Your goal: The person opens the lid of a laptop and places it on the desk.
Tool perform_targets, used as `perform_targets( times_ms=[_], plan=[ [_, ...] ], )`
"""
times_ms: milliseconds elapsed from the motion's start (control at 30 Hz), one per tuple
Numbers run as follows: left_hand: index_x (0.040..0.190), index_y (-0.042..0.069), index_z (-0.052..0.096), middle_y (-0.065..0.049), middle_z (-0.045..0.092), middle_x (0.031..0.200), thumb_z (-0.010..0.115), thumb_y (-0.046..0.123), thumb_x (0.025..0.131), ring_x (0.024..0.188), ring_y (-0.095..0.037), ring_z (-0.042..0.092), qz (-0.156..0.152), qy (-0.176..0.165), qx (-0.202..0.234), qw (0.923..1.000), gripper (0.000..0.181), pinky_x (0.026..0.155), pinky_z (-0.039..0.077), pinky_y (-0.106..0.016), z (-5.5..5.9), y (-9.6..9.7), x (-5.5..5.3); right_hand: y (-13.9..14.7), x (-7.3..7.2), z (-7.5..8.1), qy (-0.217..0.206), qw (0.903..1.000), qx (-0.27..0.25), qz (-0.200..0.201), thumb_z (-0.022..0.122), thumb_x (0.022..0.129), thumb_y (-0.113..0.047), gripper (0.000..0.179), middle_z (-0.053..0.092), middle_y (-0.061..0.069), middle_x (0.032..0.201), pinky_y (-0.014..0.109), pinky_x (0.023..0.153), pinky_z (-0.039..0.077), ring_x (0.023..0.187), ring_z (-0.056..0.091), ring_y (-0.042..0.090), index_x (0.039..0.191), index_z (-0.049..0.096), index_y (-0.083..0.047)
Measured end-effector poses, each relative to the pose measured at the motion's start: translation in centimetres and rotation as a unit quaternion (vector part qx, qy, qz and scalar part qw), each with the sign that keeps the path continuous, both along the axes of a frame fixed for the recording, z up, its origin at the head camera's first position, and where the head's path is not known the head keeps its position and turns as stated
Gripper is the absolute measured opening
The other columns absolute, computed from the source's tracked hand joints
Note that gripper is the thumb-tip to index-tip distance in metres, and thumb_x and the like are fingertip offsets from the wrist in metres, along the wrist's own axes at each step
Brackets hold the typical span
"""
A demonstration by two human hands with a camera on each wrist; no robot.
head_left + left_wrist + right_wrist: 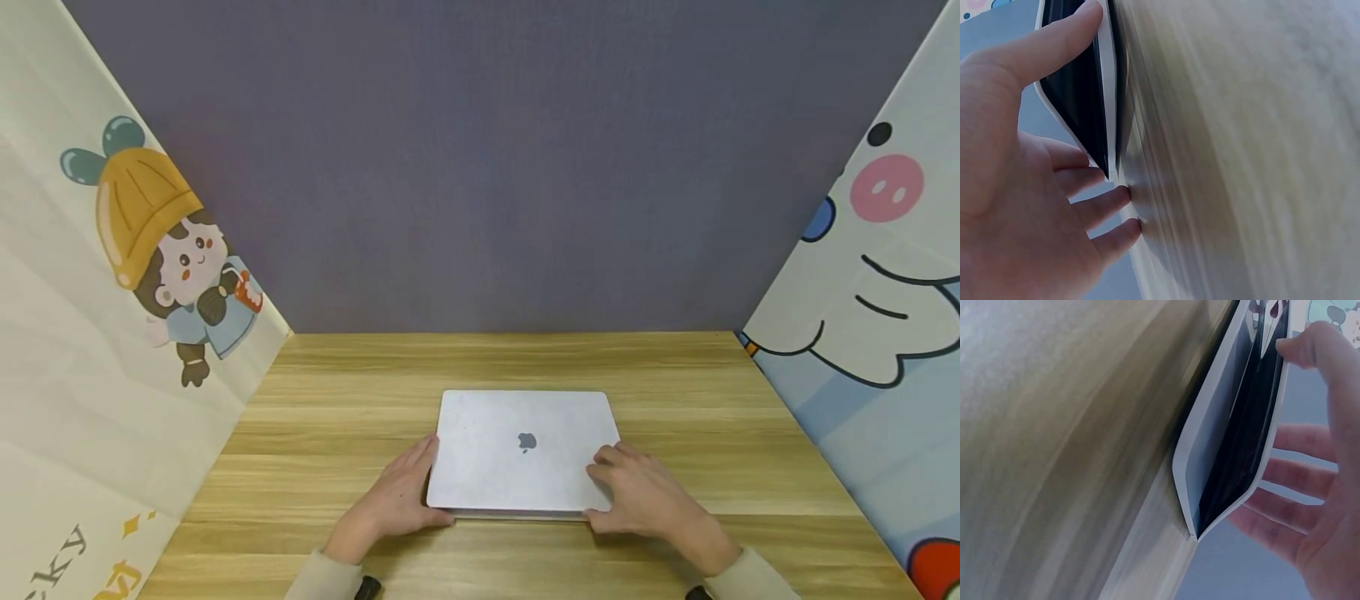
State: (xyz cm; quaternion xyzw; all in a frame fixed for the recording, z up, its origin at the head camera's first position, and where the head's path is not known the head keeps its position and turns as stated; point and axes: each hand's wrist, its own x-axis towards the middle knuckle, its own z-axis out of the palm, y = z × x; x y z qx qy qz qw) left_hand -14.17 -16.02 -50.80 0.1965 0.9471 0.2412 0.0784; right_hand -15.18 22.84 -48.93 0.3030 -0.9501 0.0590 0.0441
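Note:
A silver laptop (pixel 495 467) with a dark apple logo lies on the wooden table, its lid slightly raised at the front. At its left side is my left hand (pixel 401 492), fingers extended along the edge and thumb at the front corner. In the left wrist view, the thumb (pixel 1054 47) touches the base's edge, and some fingertips reach the tabletop. My right hand (pixel 641 492) pinches the lid at the front right, fingers on top. The right wrist view shows the thumb (pixel 1304 350) on the lid's inner edge and the dark screen (pixel 1241 437) above the base.
The wood-grain table (pixel 360 375) extends around the laptop. A grey-purple panel (pixel 480 167) stands behind it. Printed cartoon panels flank both sides, with a yellow-hatted figure (pixel 150 208) at left and a white pink-nosed character (pixel 885 187) at right.

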Motion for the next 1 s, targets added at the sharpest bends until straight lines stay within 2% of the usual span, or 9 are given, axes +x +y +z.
perform_targets(
  times_ms=[300, 567, 833, 1000],
  plan=[
    [0.160, -0.004, 0.017, -0.026, 0.023, 0.164, 0.088, 0.051, 0.074, 0.149, -0.042, 0.027, 0.004, -0.006, 0.009, 0.9999, 0.123, 0.116, 0.029, -0.063, -0.2, -0.1, -0.2, 0.3, -0.1, 0.6, 0.005, 0.9997, -0.020, 0.010, 0.080, 0.070, -0.058, 0.057, 0.068, 0.004, 0.106, 0.042, 0.066, 0.057, 0.095, 0.062, 0.025, 0.102, 0.078, -0.012],
    [0.161, -0.001, 0.016, -0.025, 0.023, 0.164, 0.087, 0.051, 0.075, 0.149, -0.041, 0.027, 0.004, -0.004, 0.014, 0.9999, 0.123, 0.116, 0.029, -0.063, 0.0, -0.2, -0.3, 0.5, -0.2, 1.0, -0.010, 0.9995, -0.030, 0.007, 0.079, 0.072, -0.058, 0.058, 0.069, 0.006, 0.109, 0.050, 0.071, 0.058, 0.099, 0.065, 0.031, 0.104, 0.078, -0.010],
    [0.162, 0.004, 0.019, -0.022, 0.025, 0.164, 0.086, 0.047, 0.077, 0.149, -0.041, 0.029, -0.005, 0.009, 0.022, 0.9997, 0.117, 0.116, 0.030, -0.063, -0.1, -0.4, -0.3, 0.8, -0.5, 1.4, 0.004, 0.9992, -0.041, 0.005, 0.080, 0.073, -0.055, 0.051, 0.070, 0.001, 0.106, 0.044, 0.073, 0.059, 0.097, 0.066, 0.025, 0.101, 0.079, -0.012],
    [0.163, 0.009, 0.021, -0.017, 0.026, 0.165, 0.084, 0.048, 0.079, 0.148, -0.039, 0.031, -0.003, 0.015, 0.022, 0.9996, 0.112, 0.115, 0.031, -0.063, -0.3, -0.3, -0.3, 0.8, -0.5, 1.7, 0.021, 0.9983, -0.053, 0.011, 0.081, 0.073, -0.052, 0.046, 0.070, -0.002, 0.103, 0.040, 0.069, 0.058, 0.093, 0.065, 0.021, 0.098, 0.079, -0.014]
  ],
)
